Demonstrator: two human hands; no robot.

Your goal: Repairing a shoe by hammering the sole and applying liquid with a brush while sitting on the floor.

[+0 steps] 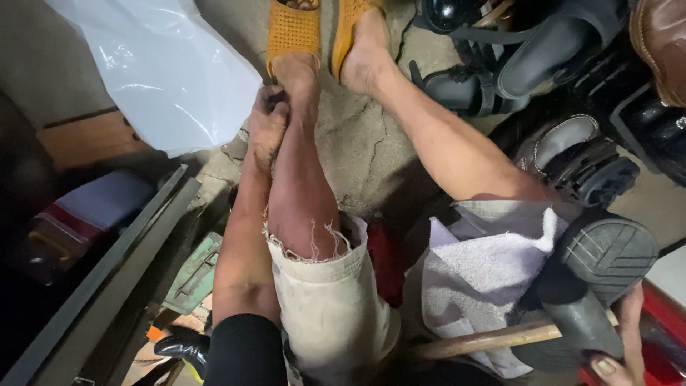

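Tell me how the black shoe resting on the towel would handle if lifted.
The black shoe looks fairly stiff: its thick ribbed sole keeps its shape, sole-up on the white towel. It is probably weighty for its size, given that chunky sole. The ribbing should give grip, and the right hand at its lower edge steadies it.

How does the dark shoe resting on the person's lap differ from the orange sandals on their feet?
The dark shoe lies tipped on the white towel, its ridged sole facing up; the orange sandals sit flat on the cracked floor. The shoe is dark with a solid sole, the sandals bright orange with a perforated weave. The right hand grips the shoe, while the left hand touches the ankle above one sandal. Both are footwear.
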